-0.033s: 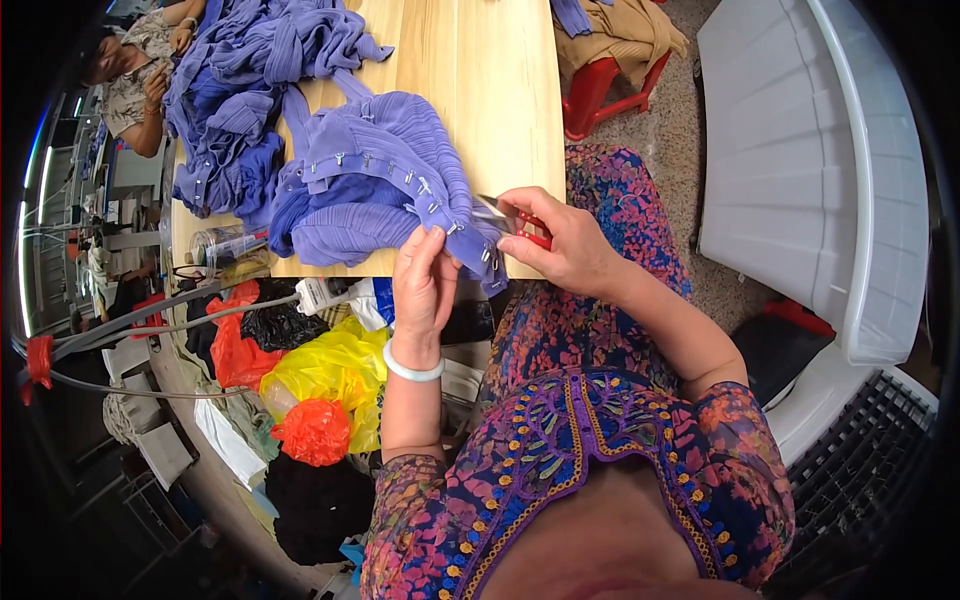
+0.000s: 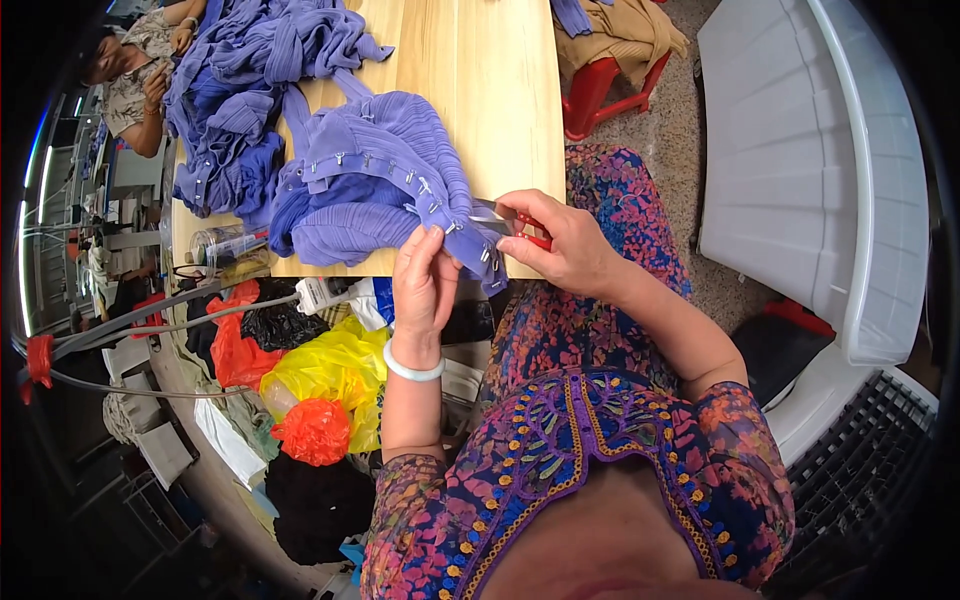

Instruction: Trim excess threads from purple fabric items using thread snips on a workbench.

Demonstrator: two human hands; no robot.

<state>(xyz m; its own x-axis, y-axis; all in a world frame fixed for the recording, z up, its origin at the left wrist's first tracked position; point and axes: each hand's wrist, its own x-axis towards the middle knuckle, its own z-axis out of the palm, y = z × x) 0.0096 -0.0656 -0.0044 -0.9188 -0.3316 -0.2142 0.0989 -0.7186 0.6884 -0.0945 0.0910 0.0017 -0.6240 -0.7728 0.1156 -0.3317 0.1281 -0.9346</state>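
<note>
A purple ribbed garment (image 2: pixel 335 225) lies bunched at the table's near edge. Along its band (image 2: pixel 395 175) runs a row of small silvery metal fasteners, too small to name exactly. My left hand (image 2: pixel 425 290) pinches the lower part of this band between thumb and fingers. In my right hand (image 2: pixel 575 250) is a pair of red-handled scissors (image 2: pixel 541 240), its blades pointing left. The blades lie against the band's right edge, just right of my left fingertips. Whether the blades are apart is hard to make out, and their tips are partly hidden.
More purple garments (image 2: pixel 290 50) are heaped on the wooden table (image 2: pixel 490 100), with a co-worker (image 2: pixel 135 95) beside them. A clear jar (image 2: pixel 210 245) stands at the left corner. Yellow bags (image 2: pixel 335 365) sit below, a red stool (image 2: pixel 600 105) far right, a large white bin (image 2: pixel 790 160) at right.
The scissors and my right hand have shifted very slightly at the band's edge. My left hand and the garment look unchanged.
</note>
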